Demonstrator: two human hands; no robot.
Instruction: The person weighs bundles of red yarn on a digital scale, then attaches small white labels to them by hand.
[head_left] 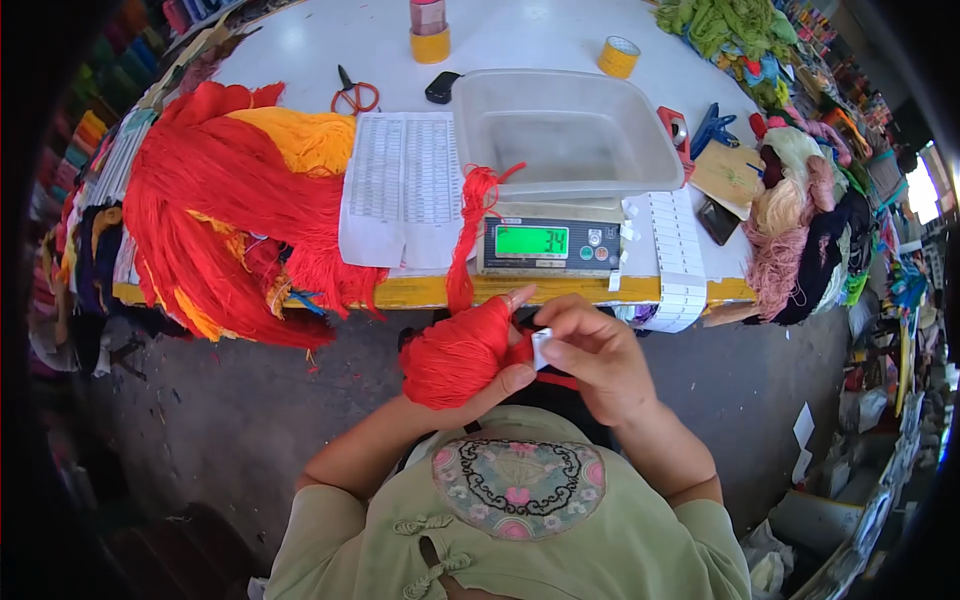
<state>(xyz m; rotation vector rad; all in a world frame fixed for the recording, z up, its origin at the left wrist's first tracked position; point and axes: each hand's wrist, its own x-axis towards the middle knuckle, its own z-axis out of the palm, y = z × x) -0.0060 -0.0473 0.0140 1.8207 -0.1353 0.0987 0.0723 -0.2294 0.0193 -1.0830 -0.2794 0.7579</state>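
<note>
While left hand (503, 383) grips red yarn (452, 360) | right hand (596, 356) pinches white label (541, 348)

A grey digital scale with a green display (548, 243) carries a clear plastic tub (570, 135); a printed paper sheet (402, 185) and orange-handled scissors (353, 95) lie beside it.
</note>
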